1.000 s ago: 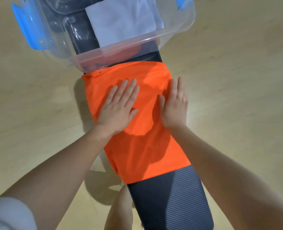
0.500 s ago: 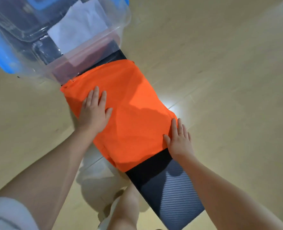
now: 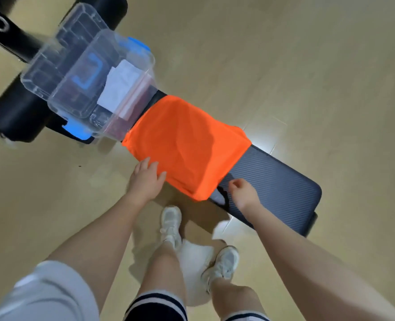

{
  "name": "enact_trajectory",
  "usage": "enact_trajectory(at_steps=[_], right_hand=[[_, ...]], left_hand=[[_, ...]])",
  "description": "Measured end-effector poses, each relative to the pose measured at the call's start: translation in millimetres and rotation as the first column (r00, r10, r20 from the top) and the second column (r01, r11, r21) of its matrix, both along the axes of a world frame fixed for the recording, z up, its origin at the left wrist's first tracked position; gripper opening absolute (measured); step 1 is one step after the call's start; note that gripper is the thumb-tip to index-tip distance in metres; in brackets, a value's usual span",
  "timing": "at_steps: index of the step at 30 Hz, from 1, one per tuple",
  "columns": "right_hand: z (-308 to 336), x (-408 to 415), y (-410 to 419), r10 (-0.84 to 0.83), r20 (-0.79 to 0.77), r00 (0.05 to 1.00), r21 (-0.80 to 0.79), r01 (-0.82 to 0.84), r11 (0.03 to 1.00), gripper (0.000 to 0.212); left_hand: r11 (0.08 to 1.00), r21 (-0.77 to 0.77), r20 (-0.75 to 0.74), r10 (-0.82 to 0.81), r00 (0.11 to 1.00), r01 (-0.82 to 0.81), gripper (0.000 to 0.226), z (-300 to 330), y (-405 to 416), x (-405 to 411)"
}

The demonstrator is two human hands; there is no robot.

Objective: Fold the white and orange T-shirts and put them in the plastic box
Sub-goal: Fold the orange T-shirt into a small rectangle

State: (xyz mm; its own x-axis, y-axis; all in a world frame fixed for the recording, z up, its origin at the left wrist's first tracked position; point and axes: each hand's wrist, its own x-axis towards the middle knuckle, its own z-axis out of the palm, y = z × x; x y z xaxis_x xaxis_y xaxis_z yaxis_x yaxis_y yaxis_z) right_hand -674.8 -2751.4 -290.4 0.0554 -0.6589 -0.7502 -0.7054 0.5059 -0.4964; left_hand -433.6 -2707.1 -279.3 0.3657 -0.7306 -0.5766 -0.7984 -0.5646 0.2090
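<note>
Orange T-shirt (image 3: 187,147) is the landmark in the single head view: it lies draped across the dark padded bench (image 3: 277,181), its far edge just beside the plastic box (image 3: 113,72), its near edge hanging over the bench side toward the person's feet. Half a second ago both palms lay flat on the cloth, smoothing it; now both have slid off toward that near edge. The left hand (image 3: 145,181) rests at the shirt's near left edge, fingers straight and close together, fingertips touching the fabric. The right hand (image 3: 244,193) sits just beside the shirt's near right corner, over the bench, fingers curled inward; whether it pinches the hem or nothing at all I cannot tell.

Beyond the shirt's far edge, the white T-shirt (image 3: 120,89) already lies folded inside the box.

My reading: smoothing is over, and the hands are setting up at the near edge for the next fold. Boxing the orange shirt remains.
</note>
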Motion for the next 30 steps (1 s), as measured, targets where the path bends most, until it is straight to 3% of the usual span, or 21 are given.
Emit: enact_trajectory(at_steps=[6,10,12,15,18,21,24,26,30], right_hand=[[-25,26,45,-0.326,-0.022,0.945,0.141,0.326,0.935,0.017],[-70,74,64,-0.568,-0.077,0.819,0.195,0.571,0.797,0.025],[-97,101,70,-0.726,-0.062,0.685,0.146,0.726,0.672,0.026],[-126,133,75,-0.936,0.027,0.352,0.158,0.923,0.352,0.065],[-139,148,70,-0.972,0.109,0.206,0.168,0.960,0.222,0.069],[-130,151,70,-0.974,0.124,0.190,0.128,0.970,0.206,0.046],[-113,153,79,-0.967,0.132,0.217,0.093,0.969,0.230,0.031],[-103,151,87,-0.963,0.148,0.225,0.101,0.965,0.241,0.020],[-88,143,102,-0.953,0.137,0.270,0.063,0.958,0.281,0.023]], left_hand=[[0.997,0.063,-0.129,0.058,0.990,-0.050,0.053,-18,-1,52],[0.990,0.018,-0.245,0.143,0.959,-0.143,0.054,-54,-15,89],[0.956,-0.050,-0.319,0.259,0.911,-0.289,0.052,-75,-18,109],[0.835,-0.084,-0.471,0.447,0.760,-0.543,0.047,-97,-24,129],[0.698,-0.025,-0.536,0.595,0.599,-0.715,0.048,-105,-31,133],[0.608,0.028,-0.580,0.656,0.482,-0.794,0.039,-113,-37,137],[0.592,0.155,-0.624,0.679,0.386,-0.791,0.015,-118,-39,142],[0.577,0.235,-0.631,0.703,0.329,-0.782,0.012,-117,-38,143],[0.515,0.294,-0.616,0.747,0.252,-0.805,0.015,-110,-43,140]])
